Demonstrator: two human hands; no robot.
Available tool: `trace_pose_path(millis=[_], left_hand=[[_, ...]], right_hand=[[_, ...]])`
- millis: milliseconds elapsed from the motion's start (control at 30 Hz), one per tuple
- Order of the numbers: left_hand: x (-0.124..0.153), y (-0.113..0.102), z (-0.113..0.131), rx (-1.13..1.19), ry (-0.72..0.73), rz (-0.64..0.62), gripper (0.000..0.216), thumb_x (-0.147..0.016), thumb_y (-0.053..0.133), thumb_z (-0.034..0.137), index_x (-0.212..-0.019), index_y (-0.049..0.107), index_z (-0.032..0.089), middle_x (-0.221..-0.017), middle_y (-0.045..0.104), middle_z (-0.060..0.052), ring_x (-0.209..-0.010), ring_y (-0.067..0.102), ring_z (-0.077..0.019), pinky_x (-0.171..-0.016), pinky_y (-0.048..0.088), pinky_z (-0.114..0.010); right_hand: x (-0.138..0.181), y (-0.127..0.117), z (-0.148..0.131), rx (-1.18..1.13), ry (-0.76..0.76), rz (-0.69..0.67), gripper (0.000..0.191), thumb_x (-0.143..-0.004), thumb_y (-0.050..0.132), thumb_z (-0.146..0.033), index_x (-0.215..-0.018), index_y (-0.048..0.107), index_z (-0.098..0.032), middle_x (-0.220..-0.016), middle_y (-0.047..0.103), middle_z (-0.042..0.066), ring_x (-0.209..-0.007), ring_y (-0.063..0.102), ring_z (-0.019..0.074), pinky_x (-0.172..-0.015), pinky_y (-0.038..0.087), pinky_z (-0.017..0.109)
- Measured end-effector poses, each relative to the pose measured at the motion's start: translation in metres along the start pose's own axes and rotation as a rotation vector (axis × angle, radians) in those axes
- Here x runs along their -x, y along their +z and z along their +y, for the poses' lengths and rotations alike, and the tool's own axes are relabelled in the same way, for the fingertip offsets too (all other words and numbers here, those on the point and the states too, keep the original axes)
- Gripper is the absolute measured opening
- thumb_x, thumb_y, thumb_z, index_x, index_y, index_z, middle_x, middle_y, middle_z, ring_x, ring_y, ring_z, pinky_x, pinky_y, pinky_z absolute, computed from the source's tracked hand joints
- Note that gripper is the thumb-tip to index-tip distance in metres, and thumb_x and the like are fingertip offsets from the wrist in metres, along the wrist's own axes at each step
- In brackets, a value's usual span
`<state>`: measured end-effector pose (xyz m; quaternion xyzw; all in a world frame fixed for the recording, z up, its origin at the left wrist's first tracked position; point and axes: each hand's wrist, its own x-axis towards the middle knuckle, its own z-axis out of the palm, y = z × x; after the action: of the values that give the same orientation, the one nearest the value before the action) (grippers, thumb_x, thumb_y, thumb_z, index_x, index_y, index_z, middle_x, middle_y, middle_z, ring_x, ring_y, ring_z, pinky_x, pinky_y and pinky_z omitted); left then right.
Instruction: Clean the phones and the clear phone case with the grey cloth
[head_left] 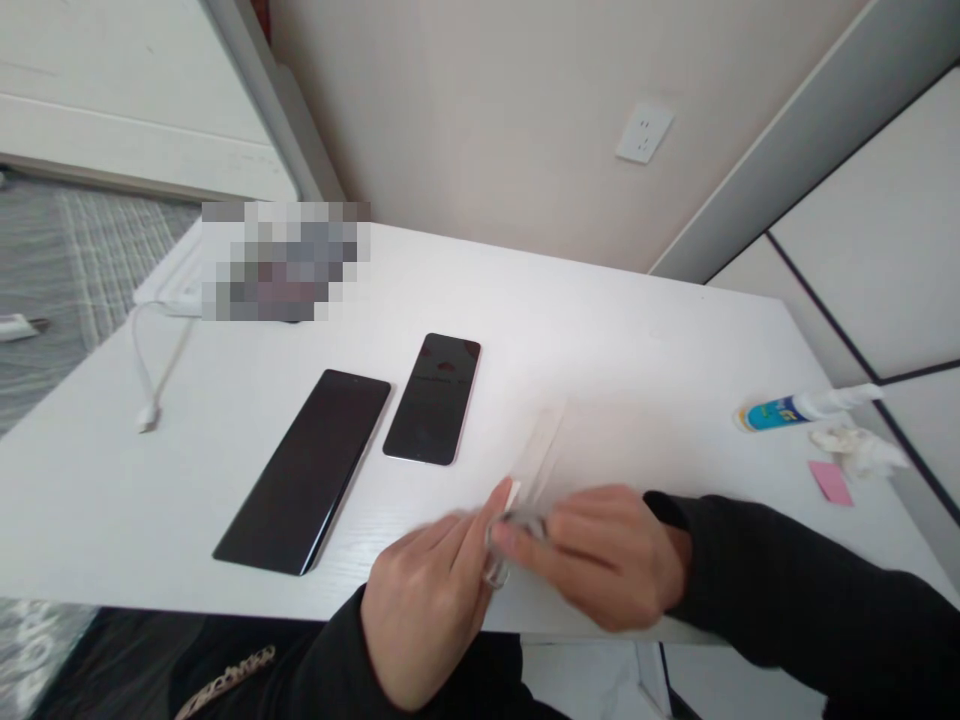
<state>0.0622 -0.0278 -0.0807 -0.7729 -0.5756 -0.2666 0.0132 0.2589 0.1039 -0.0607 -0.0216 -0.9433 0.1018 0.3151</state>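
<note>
My left hand (431, 590) and my right hand (604, 550) meet near the table's front edge, both closed. Between their fingers is a greyish, curved clear piece (497, 570) with a ring-like edge, smeared by motion. A thin see-through strip (541, 450) stretches up from the fingers over the tabletop; whether it belongs to the same piece I cannot tell. Left of the hands lies a smaller dark phone (433, 400), screen up. Beside it, nearer the front edge, rests a larger dark phone (307, 470) with curved edges.
A white charging cable (148, 412) trails on the white table (600, 330) at left, near a pixelated patch (285, 265). At right lie a blue-and-white bottle (787, 410) on its side, a crumpled tissue (862, 452) and a pink slip (830, 483). A wall socket (645, 132) is behind.
</note>
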Motion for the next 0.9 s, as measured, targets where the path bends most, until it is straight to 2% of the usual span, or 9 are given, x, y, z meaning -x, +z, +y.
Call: trace_pose_path(millis=[67, 167, 233, 333, 400, 567, 733, 833, 900], left_hand=[[0.000, 0.000, 0.000, -0.001, 0.003, 0.002, 0.038, -0.101, 0.044, 0.013, -0.138, 0.054, 0.008, -0.077, 0.069, 0.000, -0.061, 0.066, -0.0148, -0.055, 0.051, -0.030], [0.000, -0.001, 0.000, -0.034, 0.004, -0.013, 0.041, -0.100, 0.043, 0.009, -0.139, 0.053, 0.008, -0.075, 0.068, 0.001, -0.060, 0.065, -0.0146, -0.055, 0.050, -0.030], [0.000, -0.002, 0.000, -0.038, 0.003, -0.012, 0.041, -0.100, 0.042, 0.008, -0.139, 0.053, 0.008, -0.073, 0.068, 0.001, -0.059, 0.065, -0.0144, -0.055, 0.049, -0.030], [0.000, -0.002, 0.000, 0.002, 0.000, 0.002, 0.037, -0.102, 0.042, 0.012, -0.137, 0.054, 0.007, -0.076, 0.069, 0.000, -0.061, 0.065, -0.0144, -0.057, 0.050, -0.030], [0.000, -0.001, -0.001, 0.019, 0.002, 0.008, 0.037, -0.102, 0.044, 0.012, -0.137, 0.054, 0.007, -0.079, 0.070, -0.001, -0.063, 0.066, -0.0147, -0.058, 0.051, -0.030], [0.000, 0.000, 0.000, -0.032, -0.011, -0.007, 0.039, -0.100, 0.044, 0.009, -0.137, 0.055, 0.009, -0.076, 0.068, 0.001, -0.059, 0.065, -0.0145, -0.056, 0.049, -0.031], [-0.001, -0.002, 0.001, 0.000, -0.006, 0.002, 0.035, -0.101, 0.043, 0.011, -0.134, 0.056, 0.006, -0.073, 0.067, 0.000, -0.058, 0.063, -0.0144, -0.055, 0.048, -0.030], [-0.001, -0.003, 0.001, -0.027, -0.002, 0.011, 0.039, -0.098, 0.045, 0.007, -0.136, 0.056, 0.008, -0.076, 0.069, 0.001, -0.060, 0.065, -0.0146, -0.056, 0.049, -0.030], [0.000, -0.002, 0.001, -0.034, -0.005, 0.003, 0.040, -0.098, 0.045, 0.007, -0.137, 0.055, 0.008, -0.076, 0.068, 0.001, -0.059, 0.065, -0.0145, -0.055, 0.049, -0.030]], right_hand=[[-0.001, -0.001, 0.001, 0.018, -0.051, 0.000, 0.038, -0.097, 0.053, -0.010, -0.133, 0.062, -0.002, -0.065, 0.052, -0.003, -0.055, 0.044, 0.0126, -0.045, 0.030, 0.030], [-0.001, -0.005, 0.013, 0.144, 0.227, 0.064, 0.043, -0.100, 0.046, -0.009, -0.140, 0.061, -0.015, -0.074, 0.060, -0.001, -0.058, 0.049, 0.0123, -0.050, 0.039, 0.027], [-0.001, -0.006, 0.013, 0.141, 0.295, 0.071, 0.043, -0.101, 0.044, -0.010, -0.140, 0.061, -0.014, -0.075, 0.060, 0.000, -0.060, 0.049, 0.0126, -0.051, 0.041, 0.027], [-0.003, -0.002, 0.000, 0.013, 0.037, 0.013, 0.036, -0.099, 0.050, -0.011, -0.131, 0.063, -0.002, -0.065, 0.053, -0.003, -0.055, 0.045, 0.0126, -0.045, 0.034, 0.030], [-0.005, -0.001, -0.002, 0.003, -0.054, -0.001, 0.034, -0.099, 0.053, -0.012, -0.130, 0.064, -0.003, -0.063, 0.050, -0.004, -0.054, 0.043, 0.0124, -0.043, 0.031, 0.031], [-0.007, -0.005, 0.013, 0.135, 0.333, 0.082, 0.045, -0.103, 0.040, -0.009, -0.143, 0.058, -0.018, -0.072, 0.058, -0.002, -0.056, 0.047, 0.0123, -0.048, 0.039, 0.027], [0.000, 0.000, 0.002, 0.060, -0.009, -0.006, 0.042, -0.099, 0.051, -0.011, -0.139, 0.057, -0.002, -0.066, 0.054, -0.003, -0.055, 0.046, 0.0130, -0.045, 0.033, 0.030], [0.002, -0.001, 0.008, 0.165, 0.195, 0.040, 0.044, -0.101, 0.047, -0.010, -0.143, 0.056, -0.012, -0.078, 0.063, 0.001, -0.062, 0.051, 0.0133, -0.052, 0.040, 0.029], [0.000, -0.002, 0.007, 0.162, 0.288, 0.076, 0.042, -0.101, 0.045, -0.009, -0.141, 0.058, -0.010, -0.082, 0.064, 0.004, -0.064, 0.052, 0.0142, -0.055, 0.042, 0.030]])
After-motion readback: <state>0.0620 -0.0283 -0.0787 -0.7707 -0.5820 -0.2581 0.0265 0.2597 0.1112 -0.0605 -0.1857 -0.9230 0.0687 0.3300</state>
